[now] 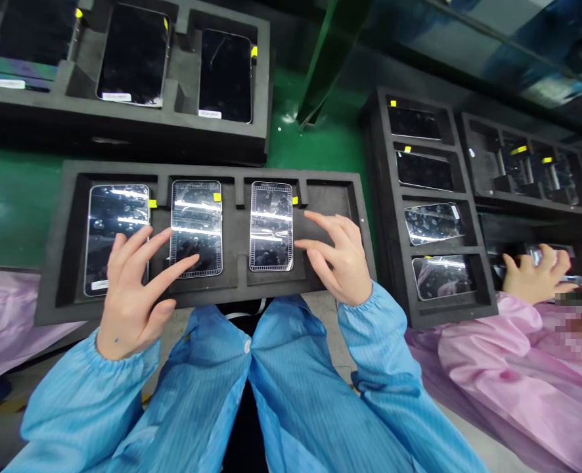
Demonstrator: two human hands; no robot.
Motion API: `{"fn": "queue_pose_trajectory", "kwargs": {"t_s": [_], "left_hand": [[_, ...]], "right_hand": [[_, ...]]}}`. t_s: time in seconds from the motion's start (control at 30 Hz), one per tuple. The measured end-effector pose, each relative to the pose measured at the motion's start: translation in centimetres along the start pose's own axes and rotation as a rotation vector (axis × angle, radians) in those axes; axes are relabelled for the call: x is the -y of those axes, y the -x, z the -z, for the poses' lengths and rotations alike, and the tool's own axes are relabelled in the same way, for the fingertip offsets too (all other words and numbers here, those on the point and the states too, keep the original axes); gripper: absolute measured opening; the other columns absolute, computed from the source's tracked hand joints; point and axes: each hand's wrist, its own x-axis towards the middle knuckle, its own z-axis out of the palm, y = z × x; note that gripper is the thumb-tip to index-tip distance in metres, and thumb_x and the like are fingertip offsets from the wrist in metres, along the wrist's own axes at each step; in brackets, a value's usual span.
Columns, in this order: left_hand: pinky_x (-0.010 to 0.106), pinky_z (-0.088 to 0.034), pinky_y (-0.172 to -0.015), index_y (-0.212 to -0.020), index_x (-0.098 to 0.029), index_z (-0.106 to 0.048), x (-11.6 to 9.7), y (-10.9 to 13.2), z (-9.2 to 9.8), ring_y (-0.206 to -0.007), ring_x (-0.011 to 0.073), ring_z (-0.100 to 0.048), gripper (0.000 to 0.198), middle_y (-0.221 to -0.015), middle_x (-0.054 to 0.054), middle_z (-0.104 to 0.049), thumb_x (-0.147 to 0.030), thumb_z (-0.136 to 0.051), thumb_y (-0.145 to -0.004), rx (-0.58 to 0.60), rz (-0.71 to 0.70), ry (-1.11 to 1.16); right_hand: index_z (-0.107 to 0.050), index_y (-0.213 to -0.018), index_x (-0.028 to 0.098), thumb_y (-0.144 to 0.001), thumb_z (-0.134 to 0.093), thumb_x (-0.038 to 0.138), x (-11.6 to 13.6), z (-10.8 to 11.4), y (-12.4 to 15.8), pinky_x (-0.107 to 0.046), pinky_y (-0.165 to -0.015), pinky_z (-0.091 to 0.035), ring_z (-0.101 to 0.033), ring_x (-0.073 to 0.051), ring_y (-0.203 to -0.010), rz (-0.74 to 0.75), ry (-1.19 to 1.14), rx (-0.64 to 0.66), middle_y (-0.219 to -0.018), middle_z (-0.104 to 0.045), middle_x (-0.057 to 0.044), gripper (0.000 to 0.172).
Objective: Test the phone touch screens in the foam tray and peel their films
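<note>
Left hand (pixel 133 295) open and empty, fingers spread, fingertips over a glossy black glass-fronted smartphone (pixel 196 226); right hand (pixel 335 259) open and empty too, just beside a second such phone (pixel 271 226), both phones lying in a long black foam tray (pixel 232 292).

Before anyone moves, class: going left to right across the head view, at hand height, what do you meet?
Pink smock fabric, black glass smartphone, clear-filmed smartphone, grid-bordered smartphone, bare right hand, black foam tray, co-worker's bare hand
</note>
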Motion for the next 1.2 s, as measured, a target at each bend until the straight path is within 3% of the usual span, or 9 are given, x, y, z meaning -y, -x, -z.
{"fn": "queue_pose_trajectory", "kwargs": {"t_s": [0.1, 0.17, 0.4, 0.5, 0.67, 0.77, 0.83, 0.97, 1.2], "left_hand": [[0.079, -0.022, -0.106, -0.14, -0.031, -0.044, -0.2, -0.8, 0.1, -0.149, 0.041, -0.021, 0.056, -0.166, -0.01, -0.014, -0.056, -0.012, -0.102, 0.05, 0.05, 0.033], [0.079, -0.016, -0.114, -0.138, -0.027, -0.047, -0.3, -1.9, 0.4, -0.151, 0.0417, -0.016, 0.054, -0.167, -0.007, -0.011, -0.052, -0.015, -0.103, 0.103, 0.093, 0.009], [0.074, -0.015, -0.12, -0.131, -0.011, -0.057, 2.1, -7.3, 2.6, -0.153, 0.0409, -0.019, 0.048, -0.16, 0.023, -0.028, -0.04, -0.031, -0.103, 0.149, 0.009, -0.28], [0.072, -0.02, -0.121, -0.125, -0.008, -0.06, 3.3, -7.7, 3.3, -0.151, 0.0388, -0.026, 0.05, -0.153, 0.023, -0.039, -0.042, -0.032, -0.102, 0.15, 0.037, -0.313], [0.074, -0.025, -0.114, -0.11, -0.009, -0.064, 4.4, -5.8, 2.9, -0.148, 0.0358, -0.033, 0.044, -0.147, 0.015, -0.047, -0.033, -0.03, -0.098, 0.176, 0.062, -0.256], [0.072, -0.021, -0.12, -0.114, -0.008, -0.064, 5.1, -5.3, 2.5, -0.146, 0.0393, -0.036, 0.04, -0.144, 0.022, -0.048, -0.03, -0.04, -0.091, 0.23, 0.005, -0.345], [0.066, -0.028, -0.118, -0.116, -0.008, -0.063, 5.5, -5.5, 2.4, -0.141, 0.0382, -0.041, 0.04, -0.141, 0.023, -0.049, -0.031, -0.044, -0.09, 0.266, -0.01, -0.366], [0.049, -0.05, -0.091, -0.122, -0.013, -0.062, 6.3, -6.2, 2.6, -0.119, 0.0337, -0.053, 0.04, -0.131, 0.019, -0.055, -0.037, -0.047, -0.093, 0.349, 0.002, -0.365], [0.04, -0.046, -0.081, -0.127, -0.019, -0.062, 7.3, -6.2, 2.3, -0.1, 0.0264, -0.052, 0.04, -0.119, 0.014, -0.058, -0.038, -0.045, -0.096, 0.395, -0.003, -0.347]], "right_hand": [[-0.075, -0.109, 0.022, -0.101, -0.044, 0.03, -0.5, -0.4, -2.7, -0.049, -0.11, -0.039, -0.051, -0.027, -0.127, -0.016, 0.056, 0.017, -0.145, -0.055, -0.01, 0.032], [-0.074, -0.112, 0.02, -0.101, -0.045, 0.031, -0.8, -1.1, -4.6, -0.049, -0.11, -0.038, -0.049, -0.028, -0.129, -0.022, 0.078, 0.04, -0.146, -0.054, -0.011, 0.032], [-0.069, -0.115, 0.02, -0.1, -0.047, 0.03, -0.7, -2.6, -8.7, -0.05, -0.109, -0.036, -0.047, -0.03, -0.129, -0.007, 0.102, 0.126, -0.144, -0.054, -0.011, 0.029], [-0.065, -0.119, 0.019, -0.098, -0.049, 0.028, -0.9, -1.9, -8.3, -0.045, -0.095, -0.045, -0.055, -0.029, -0.113, -0.082, 0.11, 0.12, -0.123, -0.064, -0.011, 0.029], [-0.067, -0.095, 0.02, -0.097, -0.048, 0.024, -1.3, -0.6, -5.1, -0.035, -0.077, -0.046, -0.06, -0.023, -0.087, -0.204, 0.095, 0.171, -0.089, -0.067, -0.006, 0.02], [-0.066, -0.1, 0.021, -0.09, -0.056, 0.021, -1.3, -0.5, -3.3, -0.032, -0.071, -0.046, -0.062, -0.02, -0.085, -0.266, 0.058, 0.247, -0.09, -0.066, -0.003, 0.015], [-0.064, -0.111, 0.021, -0.086, -0.058, 0.019, -1.2, -0.6, -2.6, -0.031, -0.071, -0.047, -0.063, -0.018, -0.084, -0.286, 0.029, 0.293, -0.096, -0.066, -0.002, 0.026], [-0.06, -0.123, 0.02, -0.084, -0.059, 0.018, -1.2, -0.9, -2.3, -0.03, -0.071, -0.05, -0.063, -0.016, -0.078, -0.33, -0.055, 0.31, -0.097, -0.065, -0.001, 0.039], [-0.058, -0.129, 0.021, -0.077, -0.061, 0.015, -0.6, -1.7, -2.9, -0.029, -0.066, -0.05, -0.061, -0.013, -0.073, -0.369, -0.085, 0.298, -0.101, -0.064, 0.0, 0.053]]}}
